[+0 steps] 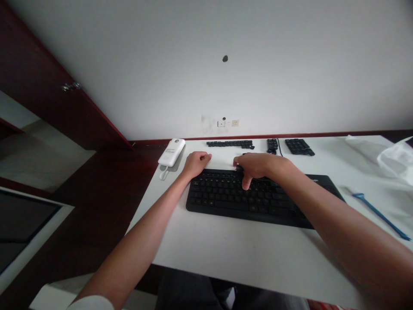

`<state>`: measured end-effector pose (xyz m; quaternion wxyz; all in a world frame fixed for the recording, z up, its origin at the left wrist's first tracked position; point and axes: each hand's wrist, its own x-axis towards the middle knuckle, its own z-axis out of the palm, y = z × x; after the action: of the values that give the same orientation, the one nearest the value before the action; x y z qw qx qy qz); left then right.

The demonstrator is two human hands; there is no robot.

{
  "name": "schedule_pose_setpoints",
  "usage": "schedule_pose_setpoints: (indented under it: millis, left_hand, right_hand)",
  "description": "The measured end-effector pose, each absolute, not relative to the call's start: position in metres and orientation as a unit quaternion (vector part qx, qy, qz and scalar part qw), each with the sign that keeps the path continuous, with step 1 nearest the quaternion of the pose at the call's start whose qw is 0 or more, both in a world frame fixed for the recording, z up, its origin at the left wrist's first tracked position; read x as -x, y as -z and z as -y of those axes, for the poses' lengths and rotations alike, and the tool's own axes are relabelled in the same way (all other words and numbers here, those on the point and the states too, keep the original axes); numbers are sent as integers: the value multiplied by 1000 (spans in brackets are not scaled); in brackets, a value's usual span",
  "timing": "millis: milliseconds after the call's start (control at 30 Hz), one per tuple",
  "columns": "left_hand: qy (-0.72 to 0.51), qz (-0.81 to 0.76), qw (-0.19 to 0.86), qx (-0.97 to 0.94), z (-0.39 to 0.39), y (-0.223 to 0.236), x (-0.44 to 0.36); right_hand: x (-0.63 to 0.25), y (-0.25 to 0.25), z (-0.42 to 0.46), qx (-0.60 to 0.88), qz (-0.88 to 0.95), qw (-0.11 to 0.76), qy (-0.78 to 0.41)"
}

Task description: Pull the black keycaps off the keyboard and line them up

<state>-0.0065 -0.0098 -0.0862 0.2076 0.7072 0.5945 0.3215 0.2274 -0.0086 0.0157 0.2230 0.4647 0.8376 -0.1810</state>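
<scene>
Evidently, the black keyboard (222,196) is lying flat on the table (206,245), square to the person for both hands to reach. Beside its right end, a blue tool (382,215) is lying. Over its far keys, the right hand (258,165) is pointing downward; whether it is gripping anything, one cannot tell. At its far left corner, the left hand (196,163) is curling loosely closed, nothing visible inside, perhaps steadying it. Beyond it, black keycaps (229,144) are sitting grouped, seemingly keeping their layout.

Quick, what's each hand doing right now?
Left hand: closed in a loose fist beside the keyboard; nothing visible in it.
Right hand: over the keyboard, partly curled; whether it holds anything cannot be told.
</scene>
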Motion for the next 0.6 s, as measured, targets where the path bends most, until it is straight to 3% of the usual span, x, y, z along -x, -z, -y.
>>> schedule_pose_setpoints:
  millis: [600]
  left_hand:
    - [-322, -597, 209, -704, 10, 85, 5]
  right_hand:
    - [-224, -23, 13, -459, -831, 257, 181]
